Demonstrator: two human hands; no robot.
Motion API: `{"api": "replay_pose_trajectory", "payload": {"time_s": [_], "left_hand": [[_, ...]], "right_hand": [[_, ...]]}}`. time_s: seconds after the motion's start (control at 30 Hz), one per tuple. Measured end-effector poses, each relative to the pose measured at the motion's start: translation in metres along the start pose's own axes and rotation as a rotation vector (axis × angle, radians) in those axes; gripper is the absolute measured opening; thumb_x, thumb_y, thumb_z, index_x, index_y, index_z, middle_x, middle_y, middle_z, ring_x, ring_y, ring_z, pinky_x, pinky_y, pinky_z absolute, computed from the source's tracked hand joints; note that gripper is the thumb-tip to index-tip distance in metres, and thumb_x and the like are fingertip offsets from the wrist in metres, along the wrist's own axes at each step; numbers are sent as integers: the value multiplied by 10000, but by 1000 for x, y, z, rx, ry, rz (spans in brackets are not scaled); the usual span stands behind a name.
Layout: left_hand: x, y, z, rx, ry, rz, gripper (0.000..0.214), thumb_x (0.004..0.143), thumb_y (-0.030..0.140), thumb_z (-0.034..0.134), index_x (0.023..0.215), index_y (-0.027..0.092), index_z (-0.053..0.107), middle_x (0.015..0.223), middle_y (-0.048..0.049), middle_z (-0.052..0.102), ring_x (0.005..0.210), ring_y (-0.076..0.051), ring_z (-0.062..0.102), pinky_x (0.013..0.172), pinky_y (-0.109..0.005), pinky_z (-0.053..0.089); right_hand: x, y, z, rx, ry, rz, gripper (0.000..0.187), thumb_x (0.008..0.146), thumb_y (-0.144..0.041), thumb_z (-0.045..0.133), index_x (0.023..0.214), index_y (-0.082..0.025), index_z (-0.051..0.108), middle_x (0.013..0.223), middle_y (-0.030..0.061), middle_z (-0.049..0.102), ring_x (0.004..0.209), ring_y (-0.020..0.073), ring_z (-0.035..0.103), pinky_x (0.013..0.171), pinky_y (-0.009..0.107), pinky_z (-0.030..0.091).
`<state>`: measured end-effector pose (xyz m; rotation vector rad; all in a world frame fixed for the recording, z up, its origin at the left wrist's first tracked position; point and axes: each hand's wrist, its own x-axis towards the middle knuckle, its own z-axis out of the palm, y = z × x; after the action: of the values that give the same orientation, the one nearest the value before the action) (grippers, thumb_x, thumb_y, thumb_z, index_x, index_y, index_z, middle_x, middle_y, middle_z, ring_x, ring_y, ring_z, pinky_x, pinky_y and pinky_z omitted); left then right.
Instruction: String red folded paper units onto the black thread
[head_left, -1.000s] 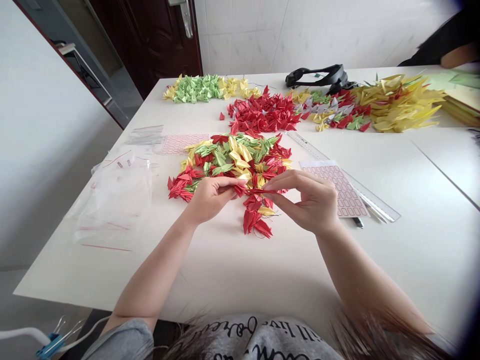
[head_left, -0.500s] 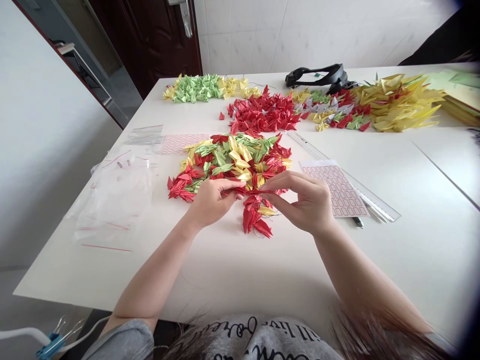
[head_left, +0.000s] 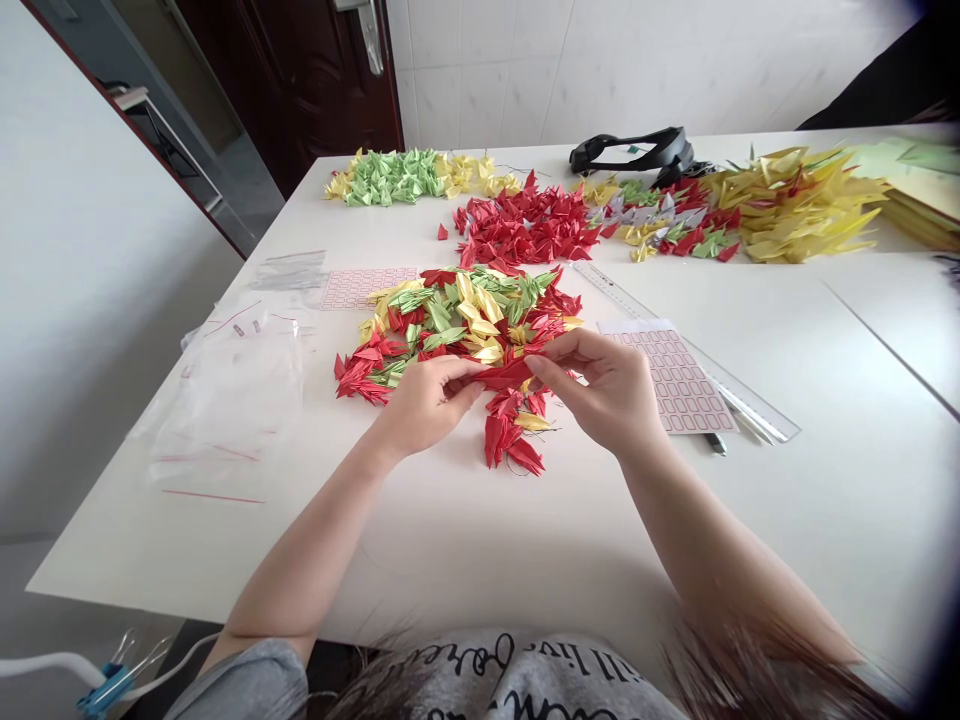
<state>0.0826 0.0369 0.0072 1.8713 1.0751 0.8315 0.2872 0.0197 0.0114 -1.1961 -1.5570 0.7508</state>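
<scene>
My left hand and my right hand meet above the table, pinching a folded piece of red paper between their fingertips. Right beneath them lies a mixed heap of folded paper pieces in red, yellow and green. More red pieces spread toward me below the hands. A sheet of pink labels lies just beyond my right hand.
A clear ruler and a pen lie to the right. Clear plastic bags lie at the left. Farther back are more paper piles, a black strap, and a stack of yellow paper. A dark sleeve shows at top right.
The red piece has gone from a thin strip to a fuller fold. My right hand has moved slightly left and up. The other person's forearm at top right has withdrawn.
</scene>
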Motion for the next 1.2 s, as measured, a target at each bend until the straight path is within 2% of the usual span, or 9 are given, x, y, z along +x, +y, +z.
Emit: {"api": "replay_pose_trajectory", "payload": {"time_s": [0.13, 0.23, 0.33, 0.53, 0.67, 0.83, 0.97, 1.2], "left_hand": [[1, -1, -4, -125, -121, -54, 237, 895, 300, 580, 1020, 151, 715, 916, -59, 707, 785, -153, 612, 673, -254, 455], [1, -1, -7, -182, -203, -108, 250, 899, 352, 567, 913, 139, 697, 799, -35, 639, 701, -128, 527, 620, -253, 390], [1, 2, -9, -187, -217, -124, 244, 891, 352, 562, 813, 138, 650, 784, -27, 581, 717, -129, 488, 627, -261, 359], [2, 7, -12, -104, -230, -103, 207, 889, 289, 540, 741, 151, 584, 768, -14, 524, 721, -130, 458, 645, -272, 346], [2, 6, -12, -94, -202, -73, 205, 894, 304, 554, 750, 162, 585, 766, -8, 522, 701, -116, 478, 626, -250, 369], [3, 3, -5, -458, -148, -241, 259, 872, 422, 613, 862, 165, 587, 695, 4, 576, 494, -70, 477, 424, -201, 312], [4, 2, -3, -601, -105, -340, 265, 835, 405, 672, 774, 158, 597, 592, 28, 560, 404, -38, 411, 376, -182, 277], [3, 6, -6, -615, -109, -410, 273, 805, 363, 702, 679, 149, 590, 545, 35, 544, 365, -16, 372, 347, -173, 222]], "right_hand": [[4, 0, -2, 201, -60, 155, 257, 815, -390, 720, 766, -155, 628, 690, 39, 676, 613, 134, 662, 579, 240, 548], [8, 2, -3, 342, -112, 295, 334, 768, -443, 754, 727, -148, 603, 690, 41, 677, 574, 125, 661, 569, 235, 575], [10, 2, -3, 438, -150, 413, 416, 693, -482, 802, 668, -147, 556, 672, 42, 672, 557, 130, 663, 539, 230, 585], [11, 1, -3, 480, -161, 498, 440, 643, -467, 837, 643, -146, 536, 637, 44, 670, 553, 135, 672, 511, 203, 576], [11, 4, -3, 487, -174, 519, 424, 655, -467, 835, 655, -141, 564, 657, 58, 689, 562, 142, 683, 521, 203, 583], [10, 6, -4, 470, -231, 494, 378, 714, -490, 793, 773, -129, 695, 755, 96, 732, 619, 171, 714, 577, 227, 606], [9, 5, -3, 416, -221, 504, 379, 729, -494, 777, 786, -121, 752, 685, 101, 722, 589, 189, 710, 565, 243, 598], [4, 2, -2, 260, -146, 392, 363, 787, -490, 724, 814, -134, 786, 693, 97, 729, 589, 177, 699, 570, 253, 574]]}}
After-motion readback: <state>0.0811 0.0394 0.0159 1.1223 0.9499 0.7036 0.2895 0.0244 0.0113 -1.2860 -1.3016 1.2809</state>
